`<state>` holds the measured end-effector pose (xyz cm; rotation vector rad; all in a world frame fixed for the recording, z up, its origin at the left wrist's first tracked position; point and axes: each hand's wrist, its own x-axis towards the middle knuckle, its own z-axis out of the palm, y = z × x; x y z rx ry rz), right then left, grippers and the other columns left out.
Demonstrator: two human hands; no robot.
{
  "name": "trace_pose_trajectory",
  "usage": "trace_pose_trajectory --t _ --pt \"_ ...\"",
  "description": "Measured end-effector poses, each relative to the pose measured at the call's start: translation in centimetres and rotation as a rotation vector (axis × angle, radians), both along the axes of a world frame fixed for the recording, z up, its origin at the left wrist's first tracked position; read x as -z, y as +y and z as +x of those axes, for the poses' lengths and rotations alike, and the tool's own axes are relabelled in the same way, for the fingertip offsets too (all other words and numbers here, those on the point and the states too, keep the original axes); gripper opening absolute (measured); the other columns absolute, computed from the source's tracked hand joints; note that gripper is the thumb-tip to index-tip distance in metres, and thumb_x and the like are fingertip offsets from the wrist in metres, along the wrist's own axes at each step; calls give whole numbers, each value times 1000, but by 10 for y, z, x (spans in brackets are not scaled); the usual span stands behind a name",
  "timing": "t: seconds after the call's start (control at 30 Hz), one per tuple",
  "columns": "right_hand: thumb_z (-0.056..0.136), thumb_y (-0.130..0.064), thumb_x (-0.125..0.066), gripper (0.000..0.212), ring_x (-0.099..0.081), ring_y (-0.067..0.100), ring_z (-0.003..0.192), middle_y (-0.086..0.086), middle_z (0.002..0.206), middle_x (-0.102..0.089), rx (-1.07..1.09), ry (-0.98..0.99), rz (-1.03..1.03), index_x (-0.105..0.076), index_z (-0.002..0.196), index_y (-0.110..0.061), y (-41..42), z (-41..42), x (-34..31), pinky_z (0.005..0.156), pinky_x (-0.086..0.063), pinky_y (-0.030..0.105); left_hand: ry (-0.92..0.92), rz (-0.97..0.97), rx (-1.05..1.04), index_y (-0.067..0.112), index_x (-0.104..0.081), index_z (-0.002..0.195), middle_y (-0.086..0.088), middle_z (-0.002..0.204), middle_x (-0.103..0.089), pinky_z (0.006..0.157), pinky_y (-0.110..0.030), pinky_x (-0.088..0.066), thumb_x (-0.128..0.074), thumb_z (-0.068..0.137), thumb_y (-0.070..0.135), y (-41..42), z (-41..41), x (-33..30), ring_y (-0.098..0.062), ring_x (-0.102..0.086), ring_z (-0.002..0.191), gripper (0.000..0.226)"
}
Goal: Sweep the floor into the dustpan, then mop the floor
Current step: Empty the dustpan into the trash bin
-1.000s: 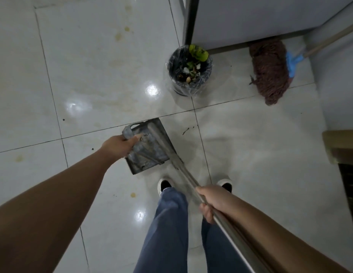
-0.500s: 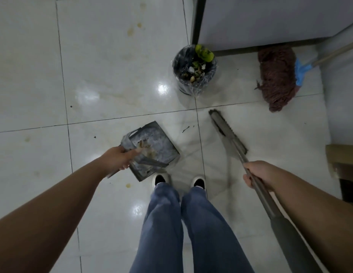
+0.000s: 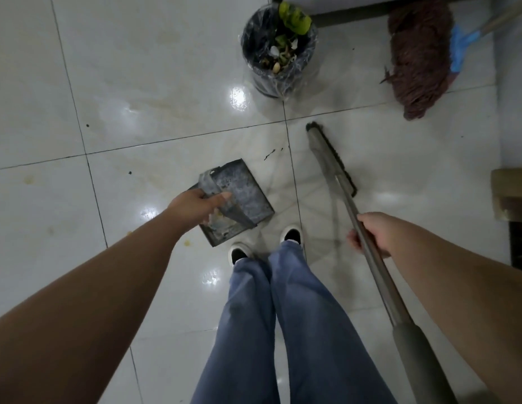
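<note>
— Fingers first. What did you note?

— Left hand (image 3: 195, 207): fingers curled round the strap handle of the dustpan (image 3: 239, 196), thumb laid along the top. Right hand (image 3: 373, 233): fingers wrapped tight about the broom's (image 3: 331, 158) metal shaft, partway down from its thicker grip sleeve.

— How would the pan handle?

— My guess: thin sheet metal, stiff and light, fine for one hand. The handle is the only sensible hold; the rims look sharp. Tip it and the crumbs slide off.

— And the broom?

— A rigid pole with a long narrow head of dark bristles. Probably light, but long enough to swing wide, so a hold low on the shaft suits it.

— Where was everything?

— Pan just ahead of the person's shoes (image 3: 290, 234), over the floor (image 3: 137, 91); whether lifted or resting I couldn't tell. Grey, scuffed, yellowish scraps at its near end. Broom head right of it, apart. Dark specks (image 3: 270, 154) lay between. Beyond stood a lined bin (image 3: 278, 51) full of scraps; the mop (image 3: 417, 53) lay near the wall.
</note>
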<state>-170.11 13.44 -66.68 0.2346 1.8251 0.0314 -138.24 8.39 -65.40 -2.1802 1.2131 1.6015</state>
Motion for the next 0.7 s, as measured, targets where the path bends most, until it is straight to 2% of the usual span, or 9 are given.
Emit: trace_pose_trajectory --t 0.1,0.17,0.27,0.37,0.43,0.47,0.57,0.63,0.7 --pt "99 -20 -28 38 -37 16 46 7 49 -44 -248 12 -36 -44 69 -3 -2 19 8 40 -35 21 7 -22 -54 12 -63 103 -9 94 -68 90 -39 -50 -59 81 55 7 1 0 -26 -64 87 48" --pt "99 -16 -26 40 -38 17 43 7 53 -41 -386 8 -60 -42 64 -3 -5 27 10 43 -34 24 41 -40 -131 12 -63 105 -12 103 -67 93 -44 -50 -61 80 54 13 4 0 -30 -64 95 49" --pt "99 -13 -26 39 -47 13 31 8 57 -43 -589 -63 -87 -35 62 -8 -6 34 5 29 -35 16 48 -87 -197 15 -65 94 -12 101 -68 92 -46 -50 -63 79 53 17 7 2 -31 -65 94 41" --pt "99 -11 -28 37 -37 3 13 4 33 -47 -679 -104 -100 -32 62 -10 6 46 -3 19 -25 8 75 -103 -278 14 -65 88 -15 100 -69 91 -49 -50 -64 79 51 15 11 5 -32 -65 94 38" --pt "99 -11 -28 37 -35 2 12 -3 21 -41 -729 -154 -73 -32 62 -10 16 61 -10 19 -25 7 92 -88 -274 10 -65 92 -18 100 -68 91 -49 -50 -63 80 51 14 14 6 -31 -65 89 42" --pt "99 -11 -28 37 -35 2 12 -3 21 -41 -765 -191 -69 -32 62 -10 21 70 -13 20 -26 7 102 -82 -272 9 -65 94 -19 99 -68 91 -48 -51 -63 81 51 14 14 7 -29 -63 84 45" --pt "100 -12 -29 36 -39 2 17 3 43 -48 -819 -274 -70 -32 64 -13 35 95 -25 21 -27 7 104 -79 -233 7 -64 105 -14 94 -66 84 -40 -51 -60 81 54 16 12 9 -24 -60 79 53" --pt "100 -15 -30 36 -46 6 28 3 59 -44 -841 -282 -76 -33 65 -16 45 106 -31 23 -29 6 87 -78 -202 8 -64 108 -11 94 -66 83 -37 -50 -58 81 56 17 12 11 -25 -61 82 56" --pt "101 -20 -31 37 -44 6 28 4 61 -41 -843 -269 -80 -34 64 -17 53 106 -40 24 -29 6 79 -59 -187 10 -64 105 -8 88 -65 76 -35 -51 -58 80 58 14 17 10 -22 -60 75 54"
